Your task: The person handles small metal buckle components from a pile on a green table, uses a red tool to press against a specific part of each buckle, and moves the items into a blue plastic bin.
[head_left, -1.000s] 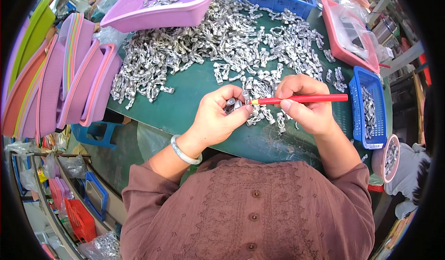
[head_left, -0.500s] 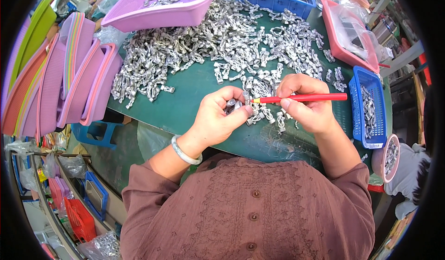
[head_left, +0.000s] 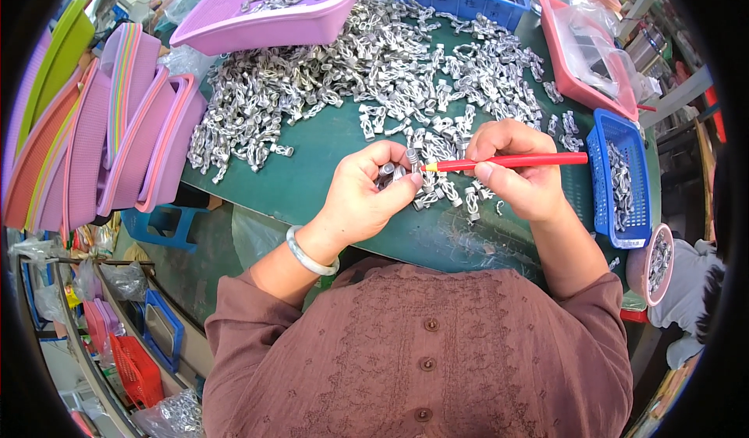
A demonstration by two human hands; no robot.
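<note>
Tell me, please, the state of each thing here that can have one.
Left hand, closed on metal pieces
Right hand, closed on red tool
Red tool, tip pointing left
Metal heap, loose on green table
Far purple basket, partly filled
Right blue basket, partly filled
Far blue basket, holding metal pieces
Pink basket, holding clear plastic
Pink bowl, holding metal pieces
Left baskets, stacked

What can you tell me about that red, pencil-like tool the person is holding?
The red tool is long, slim and straight, with a smooth, slightly shiny body that looks like plastic or painted wood. Its left end narrows to a yellowish tip. It lies nearly level across the view, pinched toward the tip by the thumb and fingers of the right hand, its back end sticking out to the right. The tip points at a silvery piece in the left hand; contact is too small to tell.
</note>
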